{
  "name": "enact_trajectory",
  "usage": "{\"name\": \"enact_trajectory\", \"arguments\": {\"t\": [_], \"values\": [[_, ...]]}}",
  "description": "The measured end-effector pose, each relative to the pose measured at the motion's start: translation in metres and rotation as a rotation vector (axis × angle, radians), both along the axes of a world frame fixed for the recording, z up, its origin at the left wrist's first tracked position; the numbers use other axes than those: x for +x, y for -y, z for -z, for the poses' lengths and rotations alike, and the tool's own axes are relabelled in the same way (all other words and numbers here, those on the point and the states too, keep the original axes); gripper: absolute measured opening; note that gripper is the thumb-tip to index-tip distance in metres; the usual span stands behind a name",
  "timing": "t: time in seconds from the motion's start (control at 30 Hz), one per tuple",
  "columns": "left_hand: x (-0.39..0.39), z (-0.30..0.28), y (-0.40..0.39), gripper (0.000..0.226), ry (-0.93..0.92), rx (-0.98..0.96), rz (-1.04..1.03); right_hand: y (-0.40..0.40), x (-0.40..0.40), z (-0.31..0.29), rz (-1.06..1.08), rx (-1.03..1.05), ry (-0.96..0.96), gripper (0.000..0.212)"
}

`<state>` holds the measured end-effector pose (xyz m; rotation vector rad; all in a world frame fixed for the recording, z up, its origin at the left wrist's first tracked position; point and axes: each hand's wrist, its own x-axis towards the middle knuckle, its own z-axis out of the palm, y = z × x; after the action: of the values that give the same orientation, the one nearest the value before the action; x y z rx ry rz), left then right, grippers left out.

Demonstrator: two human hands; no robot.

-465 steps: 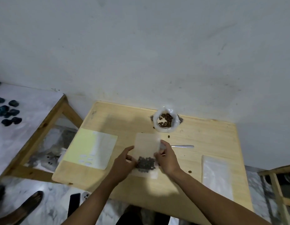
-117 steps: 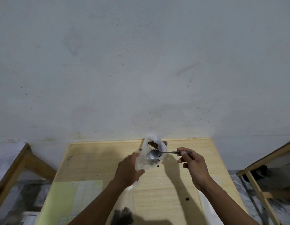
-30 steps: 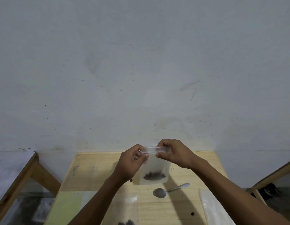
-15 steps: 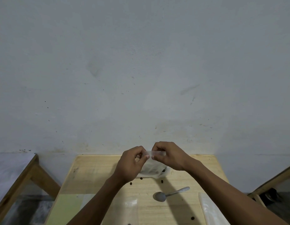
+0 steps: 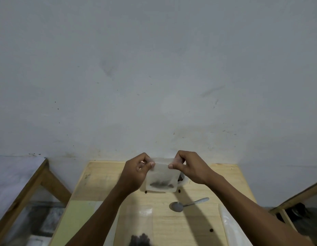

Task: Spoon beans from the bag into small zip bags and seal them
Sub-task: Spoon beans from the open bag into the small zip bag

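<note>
A small clear zip bag hangs upright above the wooden table, with dark beans gathered at its bottom. My left hand pinches its top left corner and my right hand pinches its top right corner, stretching the zip strip between them. Behind the small bag, the big bean bag is mostly hidden. A metal spoon lies on the table to the right, bowl towards me. A filled zip bag lies flat near the front edge.
A yellow-green sheet lies on the table's left part and a stack of clear empty bags on its right. Loose beans are scattered on the wood. A plain wall stands behind; wooden frames flank the table.
Within the last second my hands came close together at the bag's top, then drew apart again along the zip. The bag hangs upright once more, and the spoon has not moved.
</note>
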<state>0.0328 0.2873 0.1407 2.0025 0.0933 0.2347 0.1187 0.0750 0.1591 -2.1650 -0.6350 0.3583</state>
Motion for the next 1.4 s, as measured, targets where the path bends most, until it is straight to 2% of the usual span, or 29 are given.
{"name": "enact_trajectory", "arguments": {"t": [0.1,0.2,0.33,0.47,0.57,0.67,0.77,0.87,0.93,1.0,1.07,1.1,1.17,1.23,1.4], "values": [[-0.008,0.001,-0.002,0.017,-0.031,-0.021,-0.027,-0.005,-0.004,0.009,0.019,0.094,-0.127,0.034],[-0.016,0.009,-0.010,0.015,-0.074,-0.091,-0.060,-0.006,-0.011,0.028,-0.014,0.204,-0.315,0.020],[-0.030,0.028,-0.017,0.014,-0.138,-0.228,-0.123,-0.014,-0.033,0.056,-0.020,0.230,-0.468,0.006],[-0.050,0.055,-0.017,0.013,-0.300,-0.402,-0.227,-0.028,-0.055,0.074,0.173,0.387,-0.658,0.004],[-0.075,0.078,-0.020,0.025,-0.495,-0.385,-0.191,-0.035,-0.075,0.091,0.341,0.402,-0.733,0.025],[-0.102,0.102,-0.018,0.045,-0.609,-0.275,-0.121,-0.040,-0.097,0.112,0.377,0.304,-0.709,0.035],[-0.122,0.120,-0.014,0.052,-0.646,-0.144,-0.172,-0.044,-0.114,0.130,0.270,0.159,-0.634,0.051],[-0.134,0.131,-0.009,0.055,-0.642,0.005,-0.247,-0.048,-0.126,0.141,0.089,-0.019,-0.609,0.086],[-0.140,0.137,-0.006,0.056,-0.625,0.083,-0.278,-0.052,-0.131,0.153,0.020,-0.115,-0.550,0.098],[-0.144,0.145,-0.007,0.059,-0.637,0.118,-0.309,-0.056,-0.136,0.163,-0.111,-0.218,-0.341,0.085],[-0.145,0.150,-0.008,0.061,-0.677,0.138,-0.321,-0.066,-0.141,0.161,-0.068,-0.158,-0.396,0.041],[-0.144,0.153,-0.008,0.061,-0.690,0.145,-0.326,-0.068,-0.139,0.168,0.023,-0.157,-0.435,0.035],[-0.141,0.155,-0.007,0.061,-0.705,0.149,-0.339,-0.071,-0.140,0.180,0.074,-0.249,-0.412,0.051],[-0.138,0.157,-0.006,0.062,-0.723,0.160,-0.334,-0.073,-0.143,0.184,0.144,-0.252,-0.458,0.068],[-0.136,0.160,-0.003,0.065,-0.757,0.180,-0.302,-0.074,-0.142,0.185,0.104,-0.368,-0.430,0.075]]}}
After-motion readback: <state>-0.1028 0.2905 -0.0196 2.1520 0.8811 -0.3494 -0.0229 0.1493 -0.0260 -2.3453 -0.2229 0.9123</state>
